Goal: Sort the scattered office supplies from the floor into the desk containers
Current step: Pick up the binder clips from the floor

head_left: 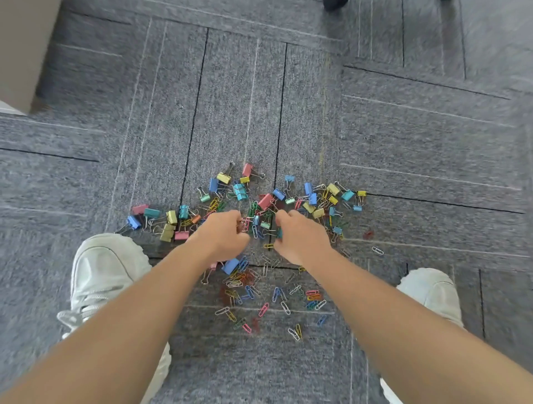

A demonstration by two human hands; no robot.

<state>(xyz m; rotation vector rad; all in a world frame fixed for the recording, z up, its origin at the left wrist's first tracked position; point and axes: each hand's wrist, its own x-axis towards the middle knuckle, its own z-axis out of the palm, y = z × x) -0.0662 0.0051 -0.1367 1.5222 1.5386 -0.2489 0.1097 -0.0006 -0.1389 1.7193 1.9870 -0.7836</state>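
Grey carpet tiles (403,138) with thin light and dark stripes cover the floor. A pale furniture panel (20,49) stands at the top left and one dark, blurred object (334,3) sits at the top edge.

The supplies lie in one loose spread between two light-coloured shoes, the left shoe (103,276) and the right shoe (432,294). The binder clips (265,201) form a band across the far side. There are about thirty in blue, teal, yellow, pink, green and red, though the overlaps prevent an exact count. Nearer the person lie the paper clips (284,307), several dozen in mixed colours and bare metal, too tangled to count. One lies apart to the right.

Two bare arms reach down into the middle of the pile. The left hand (223,235) has its fingers curled around a small bunch of paper clips at its fingertips. The right hand (300,236) is curled too. A teal piece shows by its thumb, but I cannot tell whether it holds it.
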